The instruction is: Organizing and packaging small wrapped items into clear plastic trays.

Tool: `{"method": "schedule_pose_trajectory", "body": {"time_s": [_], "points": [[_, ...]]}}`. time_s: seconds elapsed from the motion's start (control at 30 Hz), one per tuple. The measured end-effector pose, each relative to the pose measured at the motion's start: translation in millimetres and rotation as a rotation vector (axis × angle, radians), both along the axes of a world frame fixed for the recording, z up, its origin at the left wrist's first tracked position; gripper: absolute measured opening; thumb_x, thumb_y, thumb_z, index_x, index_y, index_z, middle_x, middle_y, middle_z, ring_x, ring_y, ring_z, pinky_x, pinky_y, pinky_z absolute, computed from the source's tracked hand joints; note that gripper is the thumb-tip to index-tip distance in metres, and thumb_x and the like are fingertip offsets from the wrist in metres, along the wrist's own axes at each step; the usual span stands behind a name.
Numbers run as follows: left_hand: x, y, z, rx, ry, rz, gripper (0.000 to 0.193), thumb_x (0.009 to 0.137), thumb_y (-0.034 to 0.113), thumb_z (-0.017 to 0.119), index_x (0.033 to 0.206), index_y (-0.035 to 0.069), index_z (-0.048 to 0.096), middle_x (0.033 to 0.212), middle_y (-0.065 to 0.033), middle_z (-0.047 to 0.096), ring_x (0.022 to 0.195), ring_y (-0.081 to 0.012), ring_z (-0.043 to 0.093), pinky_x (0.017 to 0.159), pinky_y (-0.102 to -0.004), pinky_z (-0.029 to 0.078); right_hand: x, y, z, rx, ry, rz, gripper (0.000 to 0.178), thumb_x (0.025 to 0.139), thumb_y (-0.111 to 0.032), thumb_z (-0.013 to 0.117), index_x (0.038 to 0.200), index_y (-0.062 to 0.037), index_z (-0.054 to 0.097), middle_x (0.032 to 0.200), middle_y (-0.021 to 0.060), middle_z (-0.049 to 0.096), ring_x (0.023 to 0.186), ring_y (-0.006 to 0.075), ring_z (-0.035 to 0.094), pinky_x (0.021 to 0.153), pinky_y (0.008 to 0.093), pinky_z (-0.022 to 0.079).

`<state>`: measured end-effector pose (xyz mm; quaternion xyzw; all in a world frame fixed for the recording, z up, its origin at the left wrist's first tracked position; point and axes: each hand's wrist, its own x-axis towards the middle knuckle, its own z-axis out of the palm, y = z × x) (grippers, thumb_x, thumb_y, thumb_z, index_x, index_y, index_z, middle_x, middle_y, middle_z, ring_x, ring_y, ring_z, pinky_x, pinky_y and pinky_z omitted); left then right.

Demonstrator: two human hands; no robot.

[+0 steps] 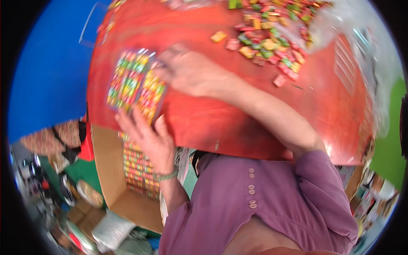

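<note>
A clear plastic tray (140,87) filled with rows of small wrapped candies (127,80) in red, yellow and green lies at the left side of the red table. My left hand (148,138) rests against its near edge with the fingers spread out. At the tray's far right corner is my right hand (189,70), bent inward and smeared by motion. Its fingertips touch or hover just over the corner; whether a candy is between them is hidden by the blur.
Loose wrapped candies (272,42) lie heaped at the far right of the table (238,114), beside crumpled clear plastic (340,21). Below the table's left edge stands an open cardboard box (109,170) holding stacked candy trays (138,168). Bags and cartons crowd the floor at lower left.
</note>
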<state>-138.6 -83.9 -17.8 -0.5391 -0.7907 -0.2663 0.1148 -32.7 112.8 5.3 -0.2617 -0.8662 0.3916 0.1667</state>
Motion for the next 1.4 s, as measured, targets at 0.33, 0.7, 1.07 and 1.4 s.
{"method": "schedule_pose_trajectory", "body": {"time_s": [0.33, 0.7, 1.07, 1.4], "points": [[19.1, 4.0, 16.4, 0.139, 0.071, -0.093, 0.059, 0.104, 0.029, 0.062, 0.152, -0.001, 0.045, 0.163, -0.0253, 0.034, 0.152, -0.0489, 0.026, 0.121, -0.0610, 0.027, 77.6, 2.0, 26.8, 0.266, -0.027, -0.127, 0.054, 0.101, -0.045, 0.060, 0.130, 0.0012, 0.058, 0.118, 0.0239, 0.062, 0.112, 0.0417, 0.062, 0.096, 0.0522, 0.051], [82.4, 85.7, 31.1, -0.084, -0.139, -0.528, 0.061, 0.102, 0.024, 0.062, 0.152, -0.005, 0.041, 0.163, -0.0299, 0.027, 0.150, -0.0501, 0.027, 0.122, -0.0579, 0.028, 181.3, -16.1, -23.2, 0.646, -0.275, -0.426, 0.076, 0.096, -0.053, 0.063, 0.157, -0.0133, 0.041, 0.165, 0.0116, 0.036, 0.153, 0.0355, 0.031, 0.123, 0.0599, 0.020], [111.2, 130.8, 23.3, -0.217, -0.074, -0.776, 0.058, 0.101, 0.020, 0.063, 0.151, -0.003, 0.044, 0.162, -0.0281, 0.032, 0.149, -0.0468, 0.032, 0.121, -0.0529, 0.033, 251.4, -76.6, -10.5, 0.529, -0.339, -0.362, 0.078, 0.091, -0.045, 0.072, 0.155, -0.0099, 0.043, 0.162, 0.0112, 0.041, 0.152, 0.0327, 0.034, 0.122, 0.0550, 0.028], [133.6, 154.0, 34.8, -0.114, 0.038, -0.962, 0.047, 0.100, 0.014, 0.060, 0.143, -0.004, 0.051, 0.152, -0.0284, 0.045, 0.142, -0.0451, 0.043, 0.119, -0.0519, 0.036, 277.5, -53.2, -13.5, 0.509, -0.065, -0.612, 0.038, 0.100, -0.017, 0.064, 0.135, -0.0024, 0.062, 0.143, 0.0165, 0.061, 0.140, 0.0370, 0.050, 0.114, 0.0471, 0.042]]}}
